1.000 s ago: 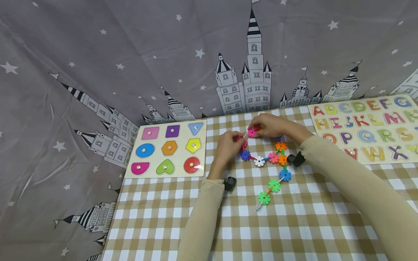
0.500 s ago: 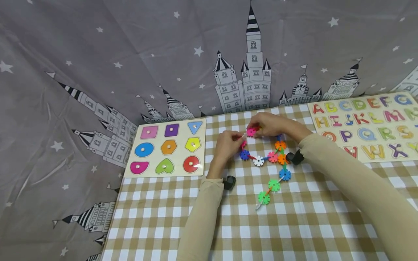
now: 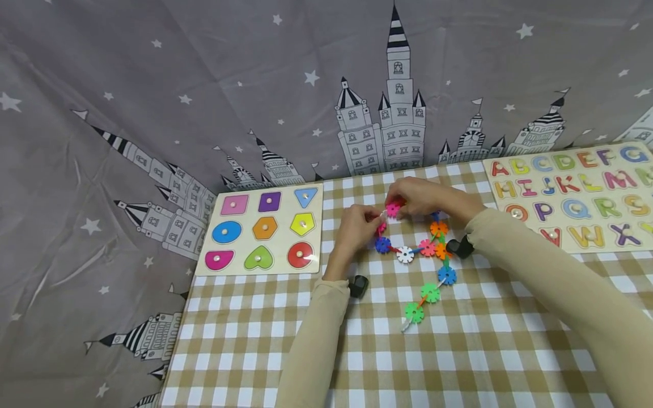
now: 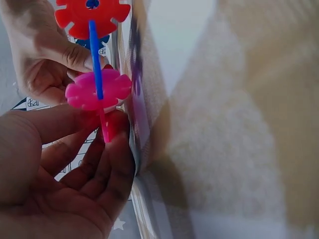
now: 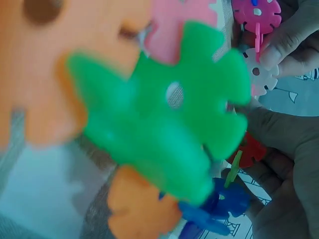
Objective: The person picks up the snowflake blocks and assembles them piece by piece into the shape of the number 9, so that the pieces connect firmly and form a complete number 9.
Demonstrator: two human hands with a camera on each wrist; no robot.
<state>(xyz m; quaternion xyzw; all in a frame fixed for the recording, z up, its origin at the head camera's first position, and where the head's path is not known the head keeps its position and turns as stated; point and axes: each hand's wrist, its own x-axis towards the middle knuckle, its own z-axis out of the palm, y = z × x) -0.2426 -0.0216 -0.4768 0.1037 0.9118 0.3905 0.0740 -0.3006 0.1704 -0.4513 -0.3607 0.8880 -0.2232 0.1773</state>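
Several notched plastic interlocking discs, slotted into a chain, lie between and below my hands; a blue disc [image 3: 382, 245] and a white disc [image 3: 405, 254] are among them. My left hand [image 3: 354, 229] pinches a white interlocking disc [image 5: 256, 74] at the chain's left end, beside a pink disc [image 4: 97, 89]. Close by, my right hand [image 3: 415, 196] holds a bright pink interlocking disc [image 3: 393, 210] against it. A red disc [image 5: 251, 152] sits by the right fingers. Fingers hide the exact joint between the white and bright pink discs.
The chain's tail of green discs [image 3: 414, 313] runs toward the front. A shape puzzle board [image 3: 314, 266] lies left, an alphabet puzzle board [image 3: 490, 170] right. A checkered cloth [image 3: 388, 362] covers the table; a grey castle-print curtain [image 3: 285, 51] stands behind.
Both hands stay at the back of the chain, fingers shifting only slightly round the white and pink discs. The head view shifts a little.
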